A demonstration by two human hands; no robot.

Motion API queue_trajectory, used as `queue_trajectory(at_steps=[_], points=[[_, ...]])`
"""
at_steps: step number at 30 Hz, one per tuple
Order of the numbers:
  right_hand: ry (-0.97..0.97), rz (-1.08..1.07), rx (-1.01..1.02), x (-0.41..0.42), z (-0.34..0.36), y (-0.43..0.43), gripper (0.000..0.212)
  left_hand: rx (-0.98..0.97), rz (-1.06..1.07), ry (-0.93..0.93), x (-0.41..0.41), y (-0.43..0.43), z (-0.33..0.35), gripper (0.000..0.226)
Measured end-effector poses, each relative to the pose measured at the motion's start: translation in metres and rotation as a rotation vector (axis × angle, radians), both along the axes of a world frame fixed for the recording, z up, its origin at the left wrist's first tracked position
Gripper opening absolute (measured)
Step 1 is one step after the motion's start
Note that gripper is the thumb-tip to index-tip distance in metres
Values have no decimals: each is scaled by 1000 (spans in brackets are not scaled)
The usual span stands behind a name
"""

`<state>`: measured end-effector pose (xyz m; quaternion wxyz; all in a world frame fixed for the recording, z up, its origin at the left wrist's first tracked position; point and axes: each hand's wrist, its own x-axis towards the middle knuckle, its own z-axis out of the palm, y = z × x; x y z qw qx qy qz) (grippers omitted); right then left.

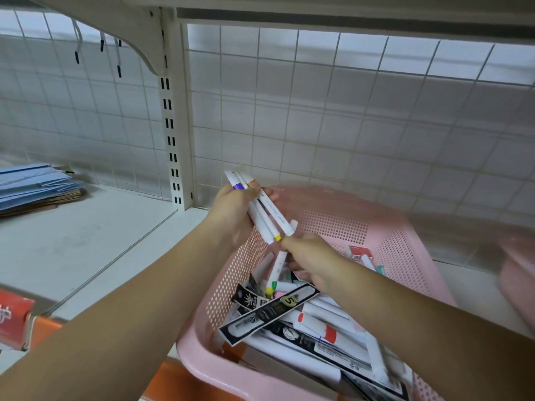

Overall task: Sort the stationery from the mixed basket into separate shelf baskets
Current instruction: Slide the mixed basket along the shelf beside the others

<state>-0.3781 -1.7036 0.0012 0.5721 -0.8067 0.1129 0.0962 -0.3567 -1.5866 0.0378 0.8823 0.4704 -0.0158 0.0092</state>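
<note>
left grip [234, 218] holding markers [265, 215], right grip [309, 259] seemingly marker [278, 263]

Smooth white plastic pens [272, 218] in the grip; below it, perforated pink plastic basket [237, 273], glossy black card packs [269, 314]; left of it, matt painted metal shelf [86, 235].

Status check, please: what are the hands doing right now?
Left hand grips three white markers. Right hand holds another marker over pink basket. Nothing blocking.
</note>
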Motion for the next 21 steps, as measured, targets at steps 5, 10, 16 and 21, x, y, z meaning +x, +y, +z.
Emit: queue_trajectory(at_steps=[5,10,16,21], points=[[-103,-87,-2,6,-1,-1,20,4,-41,-1,-2,1,1,11],[-205,-169,155,10,18,-16,17,114,-12,-28,0,0,-1,10],[-424,8,338,-4,36,-19,20,334,-85,-72,-7,-7,1,19],[-440,-8,345,-3,31,-19,14,385,-174,-116,-9,-5,0,35]])
